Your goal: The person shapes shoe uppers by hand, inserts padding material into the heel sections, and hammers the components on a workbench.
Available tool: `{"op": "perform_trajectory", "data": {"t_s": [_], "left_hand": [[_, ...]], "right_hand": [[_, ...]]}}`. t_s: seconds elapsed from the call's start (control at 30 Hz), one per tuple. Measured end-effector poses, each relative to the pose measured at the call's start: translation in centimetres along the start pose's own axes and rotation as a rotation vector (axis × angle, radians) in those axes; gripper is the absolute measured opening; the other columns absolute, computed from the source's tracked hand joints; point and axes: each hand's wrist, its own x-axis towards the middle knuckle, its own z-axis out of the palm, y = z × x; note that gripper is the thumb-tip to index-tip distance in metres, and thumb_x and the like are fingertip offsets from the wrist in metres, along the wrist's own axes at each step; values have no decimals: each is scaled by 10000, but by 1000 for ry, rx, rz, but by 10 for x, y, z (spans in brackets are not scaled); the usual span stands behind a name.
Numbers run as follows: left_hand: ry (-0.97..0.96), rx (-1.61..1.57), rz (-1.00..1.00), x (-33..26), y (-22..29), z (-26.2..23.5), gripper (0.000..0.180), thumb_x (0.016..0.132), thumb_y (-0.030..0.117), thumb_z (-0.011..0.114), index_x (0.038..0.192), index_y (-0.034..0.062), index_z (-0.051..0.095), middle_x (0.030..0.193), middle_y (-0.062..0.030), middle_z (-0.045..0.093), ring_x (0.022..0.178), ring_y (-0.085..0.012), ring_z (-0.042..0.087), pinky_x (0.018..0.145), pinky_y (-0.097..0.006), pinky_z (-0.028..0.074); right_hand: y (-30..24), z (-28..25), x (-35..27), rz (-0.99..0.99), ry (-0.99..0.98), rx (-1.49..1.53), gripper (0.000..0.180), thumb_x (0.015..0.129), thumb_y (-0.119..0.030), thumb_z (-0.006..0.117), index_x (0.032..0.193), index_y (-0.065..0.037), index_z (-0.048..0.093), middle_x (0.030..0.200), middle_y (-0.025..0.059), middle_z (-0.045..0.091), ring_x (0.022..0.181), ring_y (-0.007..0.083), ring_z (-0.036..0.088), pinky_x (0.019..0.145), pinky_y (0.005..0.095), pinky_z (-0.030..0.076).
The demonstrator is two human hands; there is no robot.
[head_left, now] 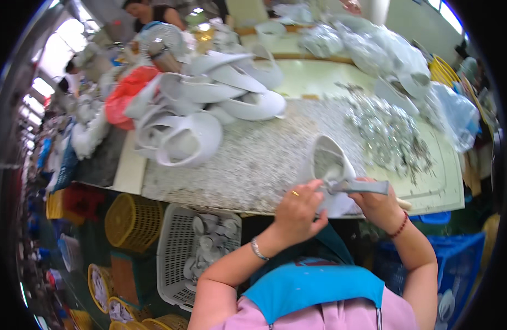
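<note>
Holding a white shoe upper [329, 165] at the near edge of the desk [253, 165], both hands on it. Left hand [298, 212] grips the near left side of the upper, fingers [314, 190] curled tight round its edge; a ring shows on one finger and a bracelet on the wrist. Right hand [379, 206] is closed round a grey tool [359, 187], its tip lying against the upper's inner side just right of the left hand's fingers; a red bead bracelet sits on that wrist. The upper stands tilted, opening facing the camera, resting on the speckled grey mat [248, 159] that covers the middle of the desk. Far left on the mat: a pile of white uppers [204, 104], stacked loosely, some overlapping. Right of centre, well apart from the pile: a heap of small shiny metal bits [388, 132] spread over the mat and the pale board [446, 187] under it. Far right: clear plastic bags [374, 47] bunched together. Red bag [127, 93] just left of the pile. Below the desk edge, near left: a white slotted basket [179, 247] with small white parts inside, and a yellow basket [133, 220] just left of it. Blue crate [457, 269] near right, by the right forearm. Another person [151, 12] sits at the far side, partly cut off.
</note>
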Motion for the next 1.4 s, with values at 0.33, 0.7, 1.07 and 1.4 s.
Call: {"op": "perform_trajectory", "data": {"t_s": [0.33, 0.7, 1.07, 1.4], "left_hand": [[-261, 166, 114, 26, -10, -24, 572, 701, 223, 665, 1236, 60, 546, 1014, -112, 567, 844, -275, 566, 723, -398, 463], [205, 1080, -459, 89, -145, -197, 571, 775, 228, 667, 1294, 59, 503, 1299, -203, 470, 1123, -387, 524, 902, -467, 461], [-170, 410, 103, 212, -70, -9, 393, 763, 176, 642, 1124, 21, 626, 1268, -172, 547, 1087, -359, 571, 939, -421, 451], [-524, 291, 165, 334, -54, 184, 347, 833, 148, 562, 1171, 80, 603, 1227, -113, 575, 1052, -314, 598, 915, -418, 475]], "right_hand": [[57, -21, -74, 421, 424, 152, 161, 929, -4, 519, 1063, 44, 596, 1022, 147, 630, 961, 236, 602, 827, 332, 476], [223, -42, -160, 924, 519, -566, 220, 905, -142, 569, 1102, -48, 599, 986, 154, 621, 885, 360, 604, 747, 435, 499], [238, -47, -172, 812, 363, -536, 215, 840, -132, 613, 1031, -36, 584, 946, 154, 580, 881, 343, 574, 779, 429, 470], [212, -39, -139, 698, 466, -653, 332, 749, -40, 628, 1078, -63, 593, 1002, 87, 559, 948, 268, 550, 853, 401, 409]]}}
